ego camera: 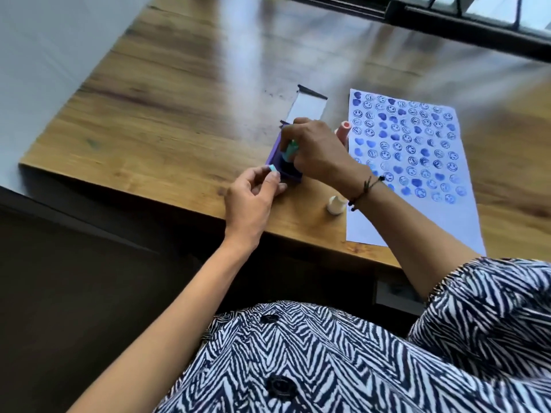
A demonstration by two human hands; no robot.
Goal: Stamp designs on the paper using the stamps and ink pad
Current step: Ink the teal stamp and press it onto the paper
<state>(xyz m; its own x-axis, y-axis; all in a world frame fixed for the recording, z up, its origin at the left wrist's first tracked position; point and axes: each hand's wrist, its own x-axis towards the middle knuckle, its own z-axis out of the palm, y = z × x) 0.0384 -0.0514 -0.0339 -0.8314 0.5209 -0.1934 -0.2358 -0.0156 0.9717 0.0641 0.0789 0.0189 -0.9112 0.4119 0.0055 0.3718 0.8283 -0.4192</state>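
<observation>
A purple ink pad (278,162) lies open near the table's front edge, its white-lined lid (307,107) folded back behind it. My right hand (316,150) grips a green stamp (291,149) and holds it down over the pad. My left hand (253,198) rests at the pad's near corner and pinches a small light-blue piece (272,168) between thumb and finger. To the right lies white paper (411,210), covered with several blue smiley faces and hearts.
A pink stamp (343,131) stands between the pad and the paper, partly behind my right hand. A white stamp (337,205) stands near the table's front edge, under my right wrist. The wooden table (179,99) stretches left and back; a dark window frame (465,28) runs behind.
</observation>
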